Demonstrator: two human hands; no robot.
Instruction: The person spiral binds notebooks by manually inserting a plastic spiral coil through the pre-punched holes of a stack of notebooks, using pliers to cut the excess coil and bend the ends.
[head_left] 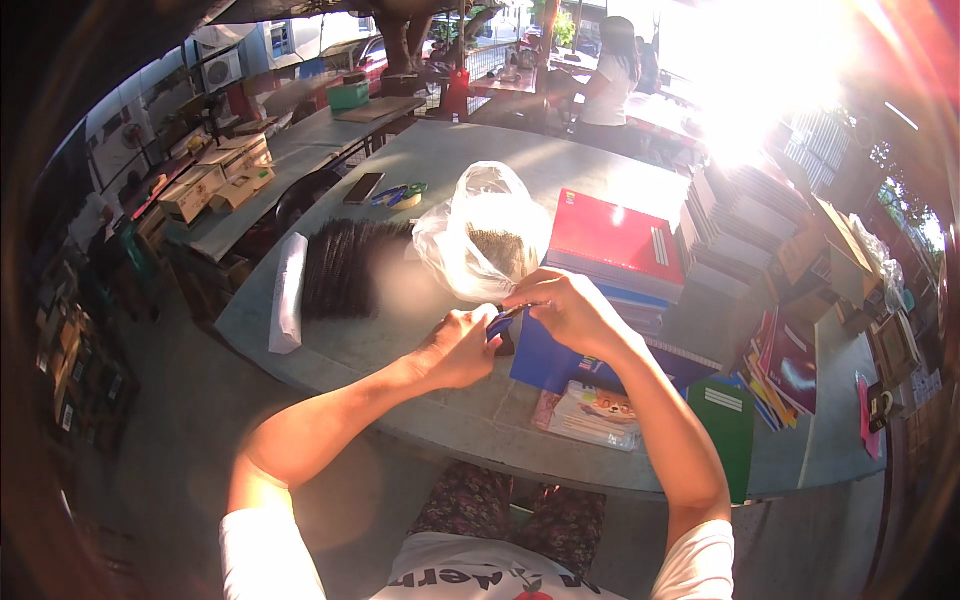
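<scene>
Logged remotely: handling looks mid-step above the counter (pixel 445 425), left hand (pixel 460 350) wrapped round a blue item (pixel 495 326), right hand (pixel 575 305) pinching a small dark piece (pixel 515 311) beside it; I cannot tell what remains.

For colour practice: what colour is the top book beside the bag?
The top book is red; head view.

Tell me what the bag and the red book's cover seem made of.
Bag: thin, glossy plastic film, by its see-through, crinkled sides. Red cover: probably smooth coated card, since it catches a bright glint; plastic can't be ruled out.
</scene>
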